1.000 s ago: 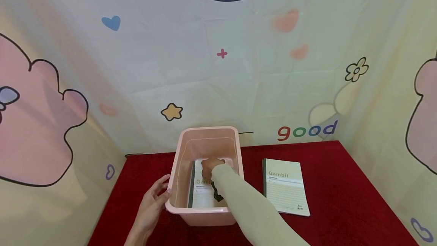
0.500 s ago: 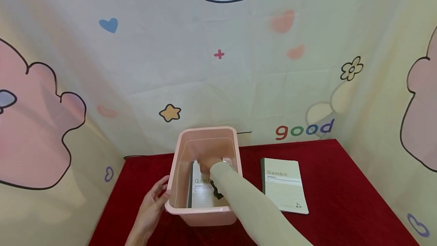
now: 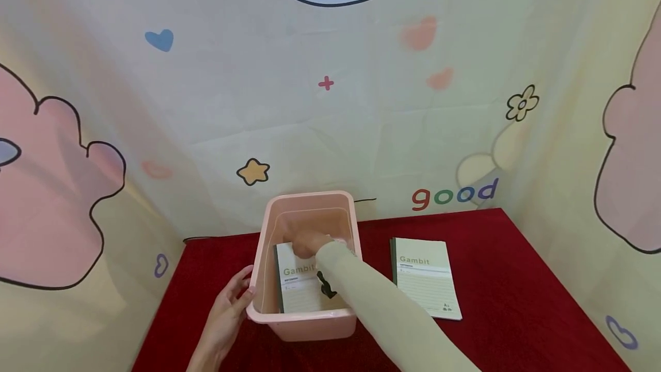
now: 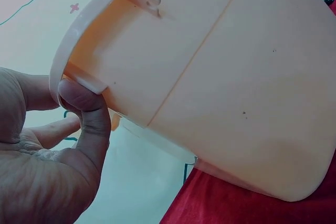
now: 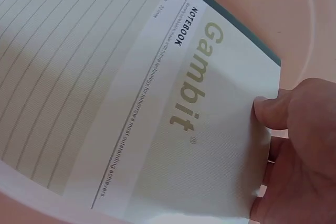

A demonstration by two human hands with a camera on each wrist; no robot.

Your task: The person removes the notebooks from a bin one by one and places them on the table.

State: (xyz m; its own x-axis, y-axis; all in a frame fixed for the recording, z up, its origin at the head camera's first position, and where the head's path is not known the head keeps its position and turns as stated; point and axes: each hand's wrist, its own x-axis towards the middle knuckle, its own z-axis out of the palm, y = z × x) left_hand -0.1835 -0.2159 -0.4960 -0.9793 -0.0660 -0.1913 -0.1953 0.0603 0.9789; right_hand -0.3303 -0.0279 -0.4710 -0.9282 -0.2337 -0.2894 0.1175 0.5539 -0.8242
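Note:
A pink plastic bin (image 3: pixel 316 330) stands on the red cloth, and my left hand (image 3: pixel 224 316) holds its left rim. In the left wrist view, the thumb and fingers of the left hand (image 4: pixel 60 153) pinch that rim (image 4: pixel 79 22). My right hand (image 3: pixel 308 243) reaches down into the bin. It grips the top edge of a pale Gambit notebook (image 3: pixel 296 296) with a dark spine. Up close, the right thumb (image 5: pixel 273 113) lies on the cover of the notebook (image 5: pixel 149 93), with the other fingers mostly hidden beneath its edge.
To the right of the bin, a second Gambit notebook (image 3: pixel 427 280) lies flat on the red cloth (image 3: pixel 511 297). Behind the table hangs a pale curtain (image 3: pixel 289 108) with cartoon prints, and more of it closes off both sides.
Inside the bin, the notebook has moved left and looks larger, with the right hand gripping its top edge. The left hand keeps its hold on the rim. The whole view has drifted slightly.

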